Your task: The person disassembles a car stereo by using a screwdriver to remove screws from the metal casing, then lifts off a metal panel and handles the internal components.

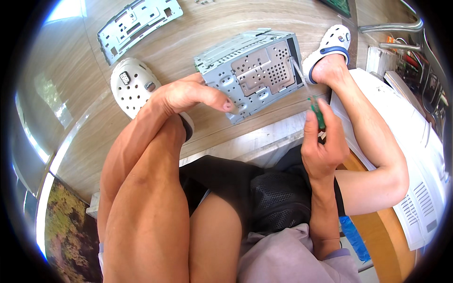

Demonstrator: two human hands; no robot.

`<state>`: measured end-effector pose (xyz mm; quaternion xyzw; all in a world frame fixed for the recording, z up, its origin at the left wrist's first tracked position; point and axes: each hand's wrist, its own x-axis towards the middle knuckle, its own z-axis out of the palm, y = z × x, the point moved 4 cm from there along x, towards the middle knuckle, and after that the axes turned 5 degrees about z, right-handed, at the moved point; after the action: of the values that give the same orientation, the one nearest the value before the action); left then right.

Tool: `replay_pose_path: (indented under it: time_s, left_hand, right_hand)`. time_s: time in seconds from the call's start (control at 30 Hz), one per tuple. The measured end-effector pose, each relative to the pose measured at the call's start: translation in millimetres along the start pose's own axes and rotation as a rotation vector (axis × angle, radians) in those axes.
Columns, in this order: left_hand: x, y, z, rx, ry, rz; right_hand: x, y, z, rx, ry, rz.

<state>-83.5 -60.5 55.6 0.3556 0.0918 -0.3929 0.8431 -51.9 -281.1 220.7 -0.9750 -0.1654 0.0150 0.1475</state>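
Note:
A light grey metal computer case frame [222,85] rests on the wood-patterned floor between my feet, with a perforated plate [262,70] on its near face. My left hand [198,96] grips the frame at its left end, thumb on the near face and fingers behind. My right hand [323,137] holds a green-handled screwdriver [316,114], its shaft angled up to the frame's dark slot at the right edge. Whether the tip touches the metal I cannot tell.
A cut-out metal panel [139,21] lies at the upper left, and small metal bits [204,2] at the top. My shoes [132,85] flank the frame. A white slatted housing [415,198] and a chrome tubular frame [391,28] are at the right.

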Motion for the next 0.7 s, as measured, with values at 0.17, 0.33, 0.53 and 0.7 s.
replay_pose_path:
  time_s: [0.17,0.33,0.53,0.7]
  left_hand:
    - [2,-1,1,-0.011,-0.064,0.031]
    - [1,0,2,-0.02,-0.045,0.085]
    - [2,0,4,-0.046,-0.043,0.07]
    - [2,-4,2,-0.04,-0.031,0.035]
  right_hand:
    - [-1,1,-4,0.01,0.149,-0.133]
    - [0,-4,-6,0.048,0.119,-0.166]
    - [8,-16,0,0.081,0.149,-0.272]
    - [3,-13,3,0.132,0.139,-0.251]
